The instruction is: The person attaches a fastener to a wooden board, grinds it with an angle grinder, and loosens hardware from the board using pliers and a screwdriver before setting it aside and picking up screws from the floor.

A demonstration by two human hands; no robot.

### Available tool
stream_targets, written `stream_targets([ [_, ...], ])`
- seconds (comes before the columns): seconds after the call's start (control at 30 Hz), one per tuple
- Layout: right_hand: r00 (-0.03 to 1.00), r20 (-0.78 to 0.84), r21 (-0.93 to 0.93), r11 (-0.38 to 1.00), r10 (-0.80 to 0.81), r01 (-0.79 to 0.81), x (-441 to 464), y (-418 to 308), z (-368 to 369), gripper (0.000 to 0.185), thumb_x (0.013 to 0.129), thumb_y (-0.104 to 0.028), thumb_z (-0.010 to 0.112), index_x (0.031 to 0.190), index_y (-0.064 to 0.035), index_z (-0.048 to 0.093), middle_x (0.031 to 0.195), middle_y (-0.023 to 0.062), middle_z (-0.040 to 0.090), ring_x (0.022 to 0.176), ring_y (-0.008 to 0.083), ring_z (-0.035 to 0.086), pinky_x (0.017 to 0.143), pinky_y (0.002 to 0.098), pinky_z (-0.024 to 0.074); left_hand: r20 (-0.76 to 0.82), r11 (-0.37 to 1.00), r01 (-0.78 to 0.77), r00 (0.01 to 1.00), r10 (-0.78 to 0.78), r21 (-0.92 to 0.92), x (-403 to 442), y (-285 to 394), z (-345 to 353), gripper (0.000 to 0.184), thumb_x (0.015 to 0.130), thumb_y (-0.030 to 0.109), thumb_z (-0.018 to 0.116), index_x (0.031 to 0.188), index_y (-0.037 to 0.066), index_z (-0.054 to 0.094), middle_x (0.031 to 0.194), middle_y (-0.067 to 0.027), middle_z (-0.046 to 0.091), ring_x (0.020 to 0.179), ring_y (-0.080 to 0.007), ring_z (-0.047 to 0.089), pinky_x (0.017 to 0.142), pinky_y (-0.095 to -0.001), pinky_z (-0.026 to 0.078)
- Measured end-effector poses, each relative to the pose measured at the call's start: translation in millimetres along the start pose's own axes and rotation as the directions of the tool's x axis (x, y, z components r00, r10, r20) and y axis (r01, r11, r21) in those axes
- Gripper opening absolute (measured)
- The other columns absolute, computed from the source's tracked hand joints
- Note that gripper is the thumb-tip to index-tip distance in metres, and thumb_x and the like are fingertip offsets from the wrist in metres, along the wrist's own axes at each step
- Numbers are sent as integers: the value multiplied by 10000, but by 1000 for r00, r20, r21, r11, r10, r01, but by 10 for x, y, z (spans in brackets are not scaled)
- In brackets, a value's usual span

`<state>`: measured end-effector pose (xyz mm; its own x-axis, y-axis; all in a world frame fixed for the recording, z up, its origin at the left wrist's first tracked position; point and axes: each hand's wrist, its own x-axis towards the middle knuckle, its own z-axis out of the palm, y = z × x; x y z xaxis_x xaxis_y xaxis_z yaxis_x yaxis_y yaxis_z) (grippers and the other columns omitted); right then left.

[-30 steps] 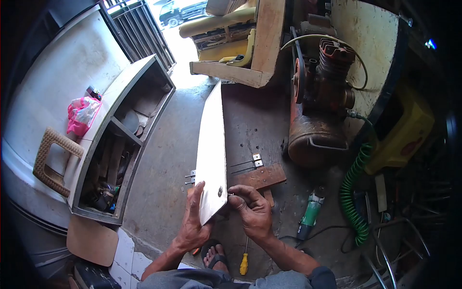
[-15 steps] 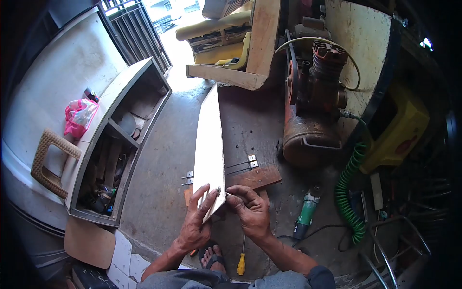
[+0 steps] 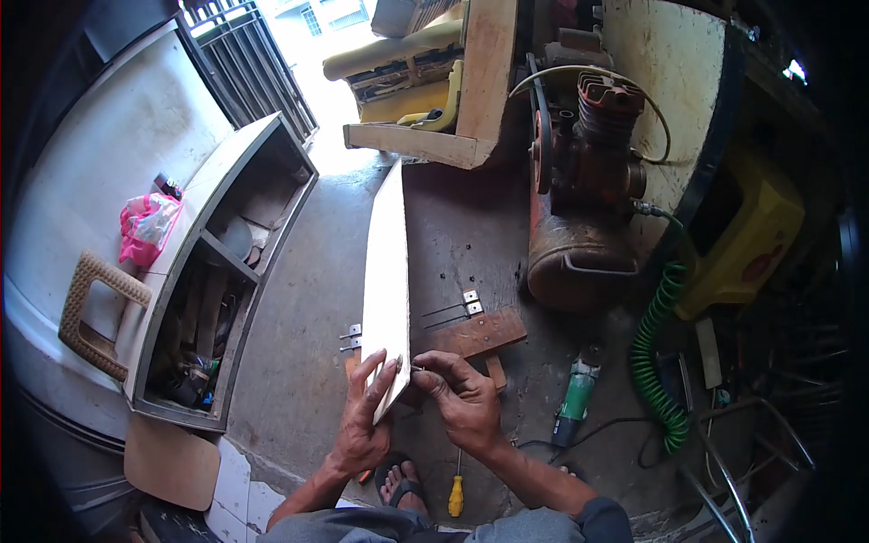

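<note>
A long white board [image 3: 384, 271] with a pointed far end stands tilted in front of me. My left hand [image 3: 365, 421] is closed round its near end, fingers on the left face. At the board's right edge, the thumb and forefinger of my right hand [image 3: 466, 403] pinch a small thin metal piece like a screw or bolt, mostly hidden by the fingertips. Below the board, a wooden bar [image 3: 484, 335] lies on the floor, with small metal brackets [image 3: 472, 303] beside it. A yellow-handled screwdriver [image 3: 456, 496] is on the floor between my arms.
A green angle grinder [image 3: 577, 398] with a cord lies to the right. Behind it are a rusty air compressor [image 3: 579, 262] and a coiled green hose [image 3: 656, 362]. An open-fronted cabinet [image 3: 213, 240] stands left, a wooden frame with yellow padding [image 3: 407, 136] at the back.
The board's near end has shifted slightly left and turned, showing less of its right edge. My right fingers have moved slightly left with it, still pinching at the edge.
</note>
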<state>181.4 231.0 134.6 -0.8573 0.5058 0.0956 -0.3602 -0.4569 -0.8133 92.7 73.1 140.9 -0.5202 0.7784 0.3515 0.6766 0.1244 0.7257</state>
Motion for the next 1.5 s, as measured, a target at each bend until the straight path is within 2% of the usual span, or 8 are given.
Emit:
stream_targets([
  [0.23, 997, 19, -189, 979, -76, 79, -7, 44, -35, 257, 991, -86, 668, 1223, 24, 661, 1094, 66, 716, 981, 98, 652, 865, 251, 551, -30, 1000, -24, 999, 24, 3, -7, -15, 47, 925, 752, -231, 455, 1559, 218, 416, 1550, -200, 344, 1435, -412, 371, 1165, -501, 339],
  [0.47, 999, 39, -94, 995, -29, 33, 32, 103, -68, 260, 991, -90, 669, 1224, 25, 667, 1098, 64, 717, 971, 99, 653, 861, 253, 551, -23, 999, -11, 1000, 10, -42, -34, -75, 64, 925, 744, -231, 451, 1563, 197, 397, 1544, -202, 354, 1440, -407, 364, 1174, -502, 320],
  [0.57, 984, 92, -273, 946, -153, 173, 45, 52, -80, 261, 996, -100, 664, 1223, 28, 665, 1100, 67, 714, 970, 100, 652, 859, 257, 557, -72, 989, 75, 994, -84, -124, -49, -84, 74, 906, 732, -219, 461, 1549, 165, 389, 1533, -205, 368, 1442, -398, 362, 1190, -499, 292],
  [0.73, 1000, 25, -92, 996, 19, -17, 31, 53, -72, 278, 1012, -145, 647, 1223, 36, 655, 1056, 74, 716, 940, 108, 667, 826, 263, 568, -23, 998, 53, 998, -54, -38, -24, -56, 63, 863, 724, -201, 501, 1506, 154, 411, 1525, -197, 378, 1441, -402, 361, 1192, -503, 291],
  [1.17, 998, 15, -151, 987, 54, -51, 28, 182, -92, 359, 1061, -304, 557, 1101, 37, 662, 901, 71, 704, 793, 124, 689, 707, 274, 588, 0, 998, 59, 998, -59, 14, -38, -32, 52, 844, 746, -195, 525, 1501, 166, 410, 1535, -192, 358, 1451, -410, 345, 1194, -509, 296],
  [1.27, 987, 34, -57, 986, 159, -157, 40, 142, -71, 349, 1071, -312, 545, 1036, 12, 670, 881, 0, 697, 791, 45, 637, 700, 232, 551, -6, 998, 60, 998, -60, 13, -38, -56, 70, 835, 748, -194, 524, 1500, 150, 407, 1533, -192, 360, 1452, -403, 346, 1194, -503, 299],
  [1.33, 982, 25, -52, 981, 187, -186, 42, 105, -52, 426, 1080, -359, 496, 1030, 34, 653, 816, 76, 686, 712, 141, 693, 624, 276, 583, -18, 999, 43, 999, -44, -22, -44, -81, 89, 831, 746, -197, 526, 1499, 133, 403, 1528, -194, 365, 1447, -398, 353, 1191, -499, 303],
  [1.5, 979, 10, 51, 978, 203, -203, 54, 67, -21, 338, 1069, -315, 533, 1117, 8, 622, 840, 58, 673, 709, 123, 677, 607, 270, 578, -20, 999, 40, 999, -40, -22, -52, -97, 103, 831, 752, -196, 540, 1506, 118, 386, 1522, -198, 369, 1433, -391, 368, 1180, -493, 312],
])
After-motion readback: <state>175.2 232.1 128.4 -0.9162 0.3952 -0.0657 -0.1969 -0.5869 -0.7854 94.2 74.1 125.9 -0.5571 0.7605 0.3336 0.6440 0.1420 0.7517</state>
